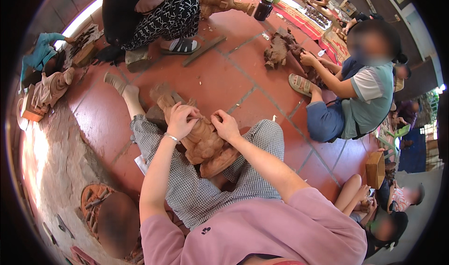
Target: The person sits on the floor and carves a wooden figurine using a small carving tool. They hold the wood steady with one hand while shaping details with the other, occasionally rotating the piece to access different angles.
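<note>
A carved wooden figure (205, 141), reddish brown with rounded, detailed shapes, lies tilted across my lap between my legs. My left hand (183, 120) rests over its upper left side, thumb and fingers drawn together in a pinch. Opposite it, my right hand (226, 126) touches the right side with bent fingers pressed together. Whatever either hand pinches is too small or hidden to name. The far end of the carving is blurred beside my outstretched leg.
A person on the right (369, 92) handles a dark brown carving (277, 52). Ahead, another person sits behind a wooden strip (204, 51) and a dark jar (264, 9). Another carved figure (49, 89) lies at left. Tools lie in a round tray (93, 204) at lower left.
</note>
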Available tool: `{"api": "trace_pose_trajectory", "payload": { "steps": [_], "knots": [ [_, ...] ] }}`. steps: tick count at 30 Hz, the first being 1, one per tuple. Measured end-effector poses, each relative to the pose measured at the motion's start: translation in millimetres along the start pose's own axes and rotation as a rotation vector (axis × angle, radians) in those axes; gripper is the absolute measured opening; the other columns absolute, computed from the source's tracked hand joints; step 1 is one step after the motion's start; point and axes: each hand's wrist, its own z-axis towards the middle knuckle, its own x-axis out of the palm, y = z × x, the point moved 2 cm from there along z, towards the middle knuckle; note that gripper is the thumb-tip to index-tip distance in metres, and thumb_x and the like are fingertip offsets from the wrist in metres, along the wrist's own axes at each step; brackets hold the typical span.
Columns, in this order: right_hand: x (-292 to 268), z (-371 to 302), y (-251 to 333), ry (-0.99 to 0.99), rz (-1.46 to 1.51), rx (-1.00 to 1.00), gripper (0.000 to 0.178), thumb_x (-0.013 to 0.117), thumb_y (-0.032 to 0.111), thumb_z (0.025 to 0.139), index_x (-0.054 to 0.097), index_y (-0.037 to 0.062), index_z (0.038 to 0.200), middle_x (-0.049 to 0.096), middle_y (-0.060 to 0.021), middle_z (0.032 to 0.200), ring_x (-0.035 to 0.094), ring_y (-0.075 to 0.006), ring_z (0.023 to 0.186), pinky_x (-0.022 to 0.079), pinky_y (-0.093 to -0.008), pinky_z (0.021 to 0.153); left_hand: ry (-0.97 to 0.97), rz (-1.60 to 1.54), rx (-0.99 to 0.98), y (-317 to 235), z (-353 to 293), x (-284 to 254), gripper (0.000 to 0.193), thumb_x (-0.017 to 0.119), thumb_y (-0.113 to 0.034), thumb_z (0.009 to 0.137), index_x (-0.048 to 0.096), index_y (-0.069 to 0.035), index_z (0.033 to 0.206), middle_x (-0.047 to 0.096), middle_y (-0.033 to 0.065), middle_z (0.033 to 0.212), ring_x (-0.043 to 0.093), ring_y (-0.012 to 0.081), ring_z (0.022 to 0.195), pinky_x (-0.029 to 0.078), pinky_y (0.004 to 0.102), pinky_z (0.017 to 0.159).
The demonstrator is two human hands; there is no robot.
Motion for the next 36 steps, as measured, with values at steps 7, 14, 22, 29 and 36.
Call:
{"api": "trace_pose_trajectory", "payload": {
  "steps": [7, 14, 22, 29, 36],
  "knots": [
    [-0.8, 2.1, -1.4, 0.012, -0.011, 0.018, 0.032, 0.061, 0.037, 0.088, 0.066, 0.0084, 0.101, 0.071, -0.015, 0.09, 0.067, -0.0352, 0.089, 0.051, -0.0438, 0.08, -0.073, 0.134, -0.148, -8.0, -5.1, 13.3, 0.018, 0.071, -0.007, 0.075, 0.053, -0.009, 0.075, 0.069, 0.0025, 0.09, 0.062, 0.0246, 0.097, 0.029, 0.0531, 0.112],
    [-2.2, 3.4, -2.2, -0.018, -0.003, -0.008, 0.03, 0.062, 0.033, 0.089, 0.067, 0.0057, 0.101, 0.071, -0.0171, 0.088, 0.069, -0.0332, 0.087, 0.053, -0.0399, 0.077, -0.349, 0.334, -0.336, -23.9, -11.5, 43.3, 0.013, 0.068, -0.006, 0.071, 0.057, -0.008, 0.077, 0.067, 0.0081, 0.107, 0.057, 0.0268, 0.114, 0.024, 0.0534, 0.114],
    [7.5, 2.9, -5.4, -0.089, -0.02, -0.133, 0.029, 0.063, 0.035, 0.087, 0.068, 0.0082, 0.097, 0.069, -0.0197, 0.089, 0.067, -0.0397, 0.088, 0.053, -0.0457, 0.075, -0.261, 0.537, -0.527, -15.9, 9.7, 44.9, 0.021, 0.071, -0.021, 0.073, 0.068, -0.013, 0.092, 0.066, 0.005, 0.105, 0.056, 0.0268, 0.112, 0.019, 0.058, 0.11],
    [-1.5, 4.7, -7.5, 0.008, 0.003, 0.041, 0.033, 0.063, 0.038, 0.088, 0.068, 0.008, 0.1, 0.071, -0.017, 0.094, 0.067, -0.0357, 0.094, 0.052, -0.0423, 0.082, -0.243, 0.336, -0.533, -38.4, -14.0, 53.5, 0.014, 0.074, -0.014, 0.076, 0.062, -0.007, 0.072, 0.049, 0.0156, 0.143, 0.035, 0.032, 0.141, 0.012, 0.0667, 0.116],
    [6.2, 3.1, -4.9, -0.008, -0.021, -0.035, 0.033, 0.062, 0.039, 0.088, 0.068, 0.009, 0.1, 0.071, -0.0165, 0.094, 0.068, -0.0354, 0.093, 0.051, -0.042, 0.082, -0.339, 0.441, -0.577, -17.6, -2.8, 51.9, 0.014, 0.075, -0.021, 0.075, 0.066, -0.011, 0.071, 0.048, 0.0137, 0.146, 0.034, 0.0338, 0.141, 0.01, 0.0657, 0.115]
  ]
}}
